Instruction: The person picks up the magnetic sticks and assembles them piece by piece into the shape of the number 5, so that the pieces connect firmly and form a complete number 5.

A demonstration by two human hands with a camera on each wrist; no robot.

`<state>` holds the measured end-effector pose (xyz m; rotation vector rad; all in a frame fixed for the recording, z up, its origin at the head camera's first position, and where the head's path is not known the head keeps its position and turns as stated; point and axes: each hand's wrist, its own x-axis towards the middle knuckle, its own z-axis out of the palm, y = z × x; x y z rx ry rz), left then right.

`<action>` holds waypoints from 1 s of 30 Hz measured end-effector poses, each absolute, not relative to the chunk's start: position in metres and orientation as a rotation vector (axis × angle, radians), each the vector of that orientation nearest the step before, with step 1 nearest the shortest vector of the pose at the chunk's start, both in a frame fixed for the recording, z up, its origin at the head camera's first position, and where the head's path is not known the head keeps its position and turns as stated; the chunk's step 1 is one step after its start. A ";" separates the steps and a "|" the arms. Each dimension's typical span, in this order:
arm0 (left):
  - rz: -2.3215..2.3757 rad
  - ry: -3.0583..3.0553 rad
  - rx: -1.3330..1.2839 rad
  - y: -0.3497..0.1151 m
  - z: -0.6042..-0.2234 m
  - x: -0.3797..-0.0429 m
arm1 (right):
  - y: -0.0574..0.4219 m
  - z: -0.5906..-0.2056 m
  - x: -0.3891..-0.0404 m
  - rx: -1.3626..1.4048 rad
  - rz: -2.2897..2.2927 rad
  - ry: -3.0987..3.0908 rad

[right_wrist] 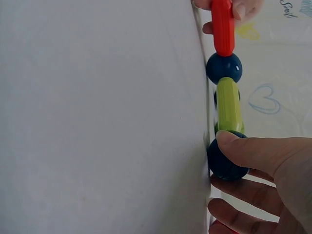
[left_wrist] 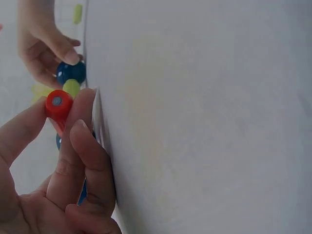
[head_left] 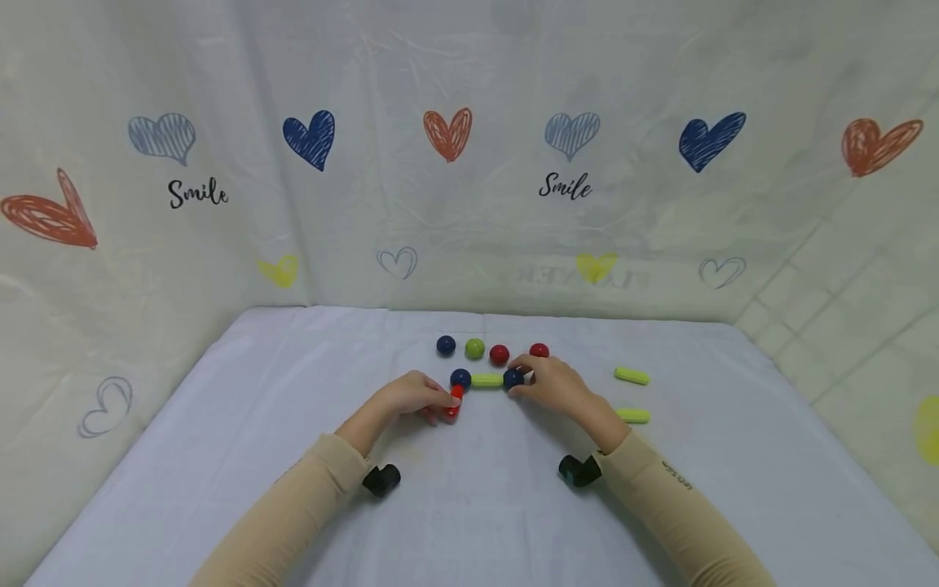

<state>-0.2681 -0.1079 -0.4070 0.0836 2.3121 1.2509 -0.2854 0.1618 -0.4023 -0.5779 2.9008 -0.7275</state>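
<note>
My left hand [head_left: 411,395] pinches a red rod [head_left: 456,403] between thumb and fingers. One end of the rod meets a dark blue ball [head_left: 460,378]; the other end, with a grey disc [left_wrist: 57,101] set in it, faces the left wrist camera. A yellow-green rod [right_wrist: 229,105] runs from that ball to a second dark blue ball [right_wrist: 227,158]. Around this second ball my right hand [head_left: 553,385] curls its thumb and fingers. Ball, rod and ball form a straight row, with the red rod angled off toward me.
Behind the row stand another blue ball [head_left: 446,346], a green ball [head_left: 474,349], a red ball [head_left: 499,355] and a second red ball [head_left: 539,350] beyond my right hand. Two loose yellow-green rods, one farther back [head_left: 632,376] and one nearer [head_left: 634,416], lie to the right on the white cloth.
</note>
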 end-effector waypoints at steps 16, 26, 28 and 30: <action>1.109 2.429 0.193 -0.097 -0.402 -0.265 | 0.162 -0.403 -0.287 -0.563 -0.719 2.891; 0.960 2.580 0.231 -0.090 -0.398 -0.257 | 0.161 -0.401 -0.286 -0.548 -0.701 2.893; 0.939 2.595 0.235 -0.090 -0.398 -0.256 | 0.161 -0.402 -0.286 -0.549 -0.699 2.896; 0.911 2.614 0.242 -0.089 -0.397 -0.256 | 0.161 -0.402 -0.285 -0.552 -0.694 2.900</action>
